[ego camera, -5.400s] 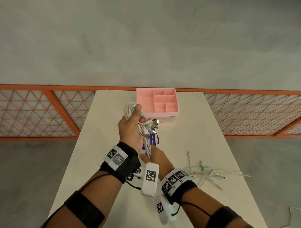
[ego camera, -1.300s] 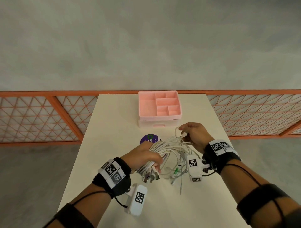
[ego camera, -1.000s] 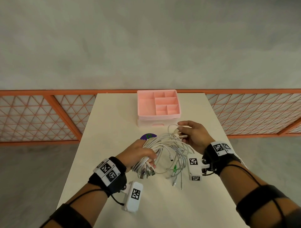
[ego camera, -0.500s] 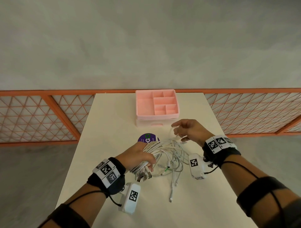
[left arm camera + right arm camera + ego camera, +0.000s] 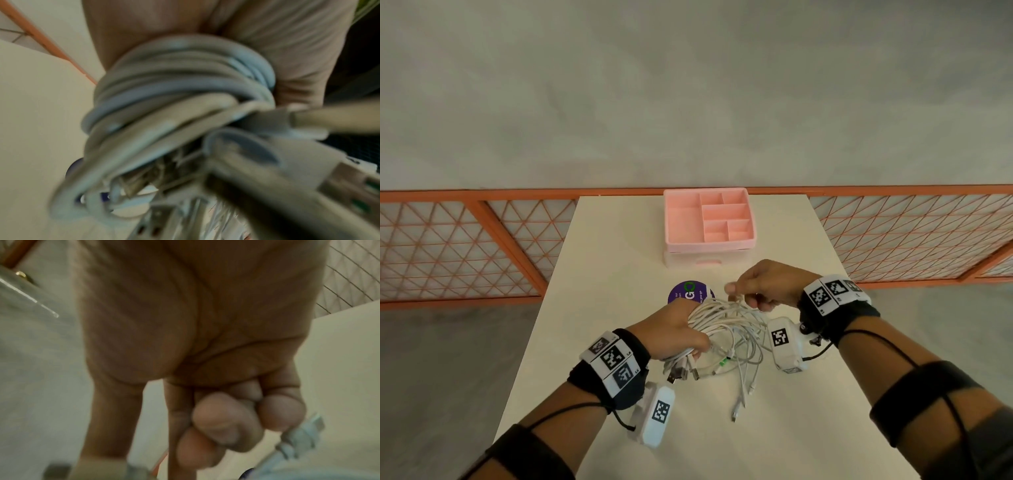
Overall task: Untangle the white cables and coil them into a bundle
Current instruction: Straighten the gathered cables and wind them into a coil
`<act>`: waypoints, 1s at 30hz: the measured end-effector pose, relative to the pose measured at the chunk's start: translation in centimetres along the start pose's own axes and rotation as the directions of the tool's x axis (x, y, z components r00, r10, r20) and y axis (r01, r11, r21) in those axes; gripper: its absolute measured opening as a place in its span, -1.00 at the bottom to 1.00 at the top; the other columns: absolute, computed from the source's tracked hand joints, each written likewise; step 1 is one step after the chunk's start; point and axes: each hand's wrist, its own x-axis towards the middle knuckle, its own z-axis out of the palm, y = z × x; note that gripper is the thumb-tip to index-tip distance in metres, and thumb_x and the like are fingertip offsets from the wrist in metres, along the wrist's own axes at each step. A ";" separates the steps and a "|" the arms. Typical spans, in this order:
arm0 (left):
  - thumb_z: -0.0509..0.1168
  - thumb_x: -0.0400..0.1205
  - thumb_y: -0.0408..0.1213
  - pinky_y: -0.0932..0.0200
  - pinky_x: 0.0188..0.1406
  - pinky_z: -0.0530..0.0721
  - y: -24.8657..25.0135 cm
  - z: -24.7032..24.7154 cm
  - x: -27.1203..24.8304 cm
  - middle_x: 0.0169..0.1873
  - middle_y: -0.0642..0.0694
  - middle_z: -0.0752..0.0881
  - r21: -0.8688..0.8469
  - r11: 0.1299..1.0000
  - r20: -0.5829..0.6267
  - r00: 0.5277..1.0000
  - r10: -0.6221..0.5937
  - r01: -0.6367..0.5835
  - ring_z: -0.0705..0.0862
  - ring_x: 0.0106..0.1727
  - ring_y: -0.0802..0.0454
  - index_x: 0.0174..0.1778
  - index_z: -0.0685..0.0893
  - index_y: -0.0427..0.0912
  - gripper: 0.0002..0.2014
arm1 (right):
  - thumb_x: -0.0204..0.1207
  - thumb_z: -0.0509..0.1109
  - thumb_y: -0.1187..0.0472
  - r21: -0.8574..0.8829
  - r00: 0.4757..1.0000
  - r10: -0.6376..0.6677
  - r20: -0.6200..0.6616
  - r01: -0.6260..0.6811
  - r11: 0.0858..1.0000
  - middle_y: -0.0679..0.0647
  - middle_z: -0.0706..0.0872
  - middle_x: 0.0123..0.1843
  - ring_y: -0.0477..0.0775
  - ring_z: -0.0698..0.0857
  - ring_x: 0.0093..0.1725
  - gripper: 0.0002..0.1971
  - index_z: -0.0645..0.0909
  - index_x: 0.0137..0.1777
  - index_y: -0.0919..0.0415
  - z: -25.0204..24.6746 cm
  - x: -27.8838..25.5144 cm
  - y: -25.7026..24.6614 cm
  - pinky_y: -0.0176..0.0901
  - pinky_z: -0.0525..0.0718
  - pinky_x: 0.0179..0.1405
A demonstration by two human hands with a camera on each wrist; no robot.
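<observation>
between the two hands, just above the tabletop (image 5: 619,260), the white cables (image 5: 726,322) hang as a loose coil, plug ends trailing onto the surface. several loops lie side by side; metal plugs stick out below. the left hand (image 5: 671,330) curls round the coil. the right hand (image 5: 768,286), fingers curled, pinches one strand beside the coil's far side.
</observation>
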 end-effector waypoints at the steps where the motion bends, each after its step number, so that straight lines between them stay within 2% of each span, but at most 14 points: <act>1: 0.36 0.39 -0.54 0.24 -0.36 0.54 0.0 0.1 0.1 -0.50 -0.01 0.64 0.023 1.000 0.003 1.000 0.007 -0.007 0.61 -0.45 0.07 -0.40 0.61 -0.06 -0.75 | 0.35 0.59 -0.16 -0.073 0.999 0.025 0.048 -0.022 0.997 0.09 0.58 -0.39 -0.02 0.48 -0.48 -0.54 0.81 -0.05 0.27 -0.1 0.0 0.0 -0.21 0.46 -0.39; 3: 0.36 0.39 -0.56 0.27 -0.37 0.52 0.0 0.1 0.2 -0.50 0.06 0.61 0.062 0.998 -0.001 1.000 0.020 -0.020 0.58 -0.45 0.13 -0.39 0.60 -0.04 -0.73 | 0.37 0.60 -0.06 -0.164 0.990 0.062 0.127 -0.041 0.986 0.01 0.56 -0.41 -0.04 0.46 -0.42 -0.72 0.84 -0.08 0.12 0.1 0.3 -0.1 -0.22 0.46 -0.35; 5: 0.36 0.40 -0.55 0.26 -0.35 0.52 0.0 0.2 0.3 -0.50 0.10 0.60 0.084 0.996 0.002 1.000 0.029 -0.029 0.57 -0.45 0.17 -0.36 0.59 -0.06 -0.75 | 0.44 0.54 0.10 -0.153 0.988 0.057 0.144 -0.035 0.988 -0.03 0.61 -0.37 -0.07 0.46 -0.36 -0.92 0.84 -0.12 0.04 0.4 0.6 0.2 -0.22 0.47 -0.32; 7: 0.36 0.40 -0.51 0.20 -0.32 0.54 -0.1 0.3 0.3 -0.49 0.08 0.61 0.093 0.995 0.002 0.999 0.036 -0.036 0.58 -0.44 0.15 -0.33 0.60 -0.12 -0.82 | 0.46 0.48 0.25 -0.074 0.990 0.051 0.131 -0.041 0.996 0.07 0.62 -0.28 -0.05 0.46 -0.35 -0.91 0.82 -0.18 0.08 0.7 0.9 0.6 -0.22 0.44 -0.36; 9: 0.35 0.38 -0.46 0.14 -0.31 0.55 -0.3 0.3 0.2 -0.47 0.03 0.61 0.089 0.995 -0.004 0.999 0.036 -0.035 0.58 -0.42 0.10 -0.29 0.60 -0.22 -0.92 | 0.44 0.48 0.27 -0.010 0.997 0.049 0.067 -0.049 0.999 0.12 0.58 -0.33 0.01 0.47 -0.33 -0.93 0.78 -0.25 0.18 0.9 1.1 0.9 -0.21 0.42 -0.41; 12: 0.33 0.37 -0.42 0.06 -0.29 0.54 -0.6 0.1 0.0 -0.45 -0.08 0.59 0.070 0.997 -0.018 1.000 0.025 -0.024 0.58 -0.40 0.02 -0.21 0.57 -0.39 -0.85 | 0.43 0.45 0.17 -0.070 0.987 0.083 -0.134 -0.093 0.993 0.13 0.63 -0.30 0.08 0.57 -0.26 -0.85 0.73 -0.24 0.25 0.3 1.8 1.8 -0.18 0.48 -0.38; 14: 0.33 0.36 -0.42 0.06 -0.30 0.54 -0.8 0.0 -0.2 -0.45 -0.12 0.59 0.052 0.998 -0.021 1.000 0.022 -0.021 0.58 -0.41 -0.01 -0.19 0.57 -0.43 -0.82 | 0.49 0.41 0.15 -0.069 0.940 0.133 -0.313 -0.163 0.984 0.17 0.61 -0.33 0.13 0.54 -0.35 -0.79 0.65 -0.26 0.30 -0.7 2.1 2.7 -0.19 0.43 -0.39; 16: 0.34 0.38 -0.47 0.09 -0.31 0.57 -1.1 -0.3 -0.4 -0.46 -0.09 0.61 0.006 1.000 -0.034 0.999 0.014 -0.014 0.59 -0.44 0.01 -0.17 0.59 -0.44 -0.84 | 0.56 0.35 0.15 -0.044 0.834 0.184 -0.521 -0.242 0.969 0.20 0.63 -0.35 0.12 0.51 -0.46 -0.74 0.58 -0.27 0.33 -2.1 1.9 4.0 -0.21 0.42 -0.42; 18: 0.34 0.37 -0.50 0.01 -0.26 0.65 -1.2 -0.6 -0.7 -0.51 -0.05 0.64 -0.075 0.997 -0.050 0.999 0.010 -0.014 0.60 -0.48 0.02 -0.17 0.62 -0.45 -0.85 | 0.63 0.29 0.19 0.062 0.748 0.244 -0.617 -0.263 0.963 0.21 0.66 -0.34 0.13 0.61 -0.46 -0.76 0.55 -0.18 0.36 -3.1 1.5 5.3 -0.21 0.50 -0.46; 19: 0.34 0.36 -0.49 -0.13 -0.20 0.69 -1.3 -0.8 -0.8 -0.52 -0.06 0.64 -0.117 0.993 -0.051 0.999 0.009 -0.015 0.60 -0.49 0.01 -0.17 0.62 -0.49 -0.83 | 0.67 0.25 0.23 0.163 0.732 0.282 -0.620 -0.231 0.959 0.22 0.68 -0.32 0.16 0.69 -0.43 -0.80 0.53 -0.11 0.38 -3.3 1.4 5.8 -0.19 0.56 -0.47; 21: 0.33 0.35 -0.47 -0.40 -0.07 0.70 -1.4 -1.0 -0.7 -0.53 -0.13 0.63 -0.172 0.985 -0.050 0.999 0.008 -0.016 0.60 -0.51 -0.04 -0.17 0.61 -0.57 -0.78 | 0.71 0.19 0.31 0.407 0.744 0.329 -0.582 -0.084 0.910 0.25 0.73 -0.31 0.21 0.77 -0.42 -0.87 0.50 0.02 0.38 -3.4 1.3 6.4 -0.15 0.68 -0.51; 24: 0.35 0.29 -0.39 -0.45 -0.07 0.69 -1.5 -1.3 -0.6 -0.52 -0.19 0.62 -0.181 0.983 -0.080 0.997 -0.011 -0.004 0.59 -0.49 -0.10 -0.17 0.61 -0.58 -0.69 | 0.71 0.27 0.23 0.672 0.787 0.348 -0.509 0.111 0.732 0.18 0.71 -0.47 0.12 0.70 -0.57 -0.83 0.56 -0.08 0.32 -3.9 0.5 6.1 -0.20 0.63 -0.63; 27: 0.35 0.26 -0.35 -0.22 -0.18 0.67 -1.9 -1.9 -0.5 -0.52 -0.22 0.61 -0.182 0.983 -0.139 0.990 -0.036 0.010 0.63 -0.45 -0.13 -0.16 0.62 -0.59 -0.64 | 0.70 0.27 -0.03 0.641 0.842 0.319 -0.436 0.042 0.766 0.20 0.68 -0.42 0.07 0.60 -0.61 -0.60 0.56 -0.27 0.25 -4.3 -0.5 5.4 -0.25 0.48 -0.73; 30: 0.35 0.28 -0.36 -0.06 -0.18 0.62 -2.2 -2.0 -0.2 -0.48 -0.26 0.62 -0.185 0.982 -0.166 0.984 -0.060 0.029 0.66 -0.42 -0.14 -0.14 0.62 -0.60 -0.65 | 0.72 0.18 -0.12 0.673 0.857 0.342 -0.385 0.007 0.740 0.27 0.64 -0.47 0.13 0.58 -0.61 -0.48 0.58 -0.20 0.36 -4.4 -0.7 5.1 -0.22 0.54 -0.66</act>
